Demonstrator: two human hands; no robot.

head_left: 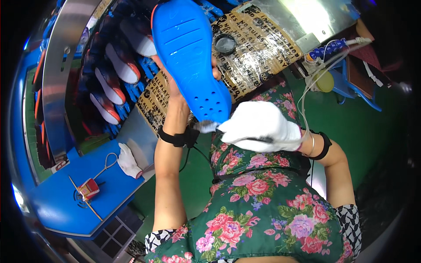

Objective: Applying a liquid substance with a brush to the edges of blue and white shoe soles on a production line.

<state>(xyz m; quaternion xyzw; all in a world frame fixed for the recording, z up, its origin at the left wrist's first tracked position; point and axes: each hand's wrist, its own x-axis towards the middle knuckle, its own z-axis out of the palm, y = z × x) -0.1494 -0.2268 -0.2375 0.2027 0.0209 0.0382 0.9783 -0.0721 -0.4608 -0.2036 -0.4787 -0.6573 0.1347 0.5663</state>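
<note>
A long blue shoe sole [186, 48] with grooves, small holes at its near end and a red edge is held up in front of me. My left hand [172, 85], bare, grips it from behind; fingertips show at its right edge. In a white glove, my right hand [258, 125] is closed around a small brush [207, 126]. The brush head is smeared by motion, at or just below the sole's near end; I cannot tell if they touch. Glove and fingers hide most of the handle.
Cardboard-covered bench [258, 48] with a round black dish [225, 44] lies beyond. Several soles [109, 85] hang on a rack at left. A blue table [57, 197] bears a spare white glove [128, 161] and a red cup [89, 188]. A cable [303, 94] hangs at right.
</note>
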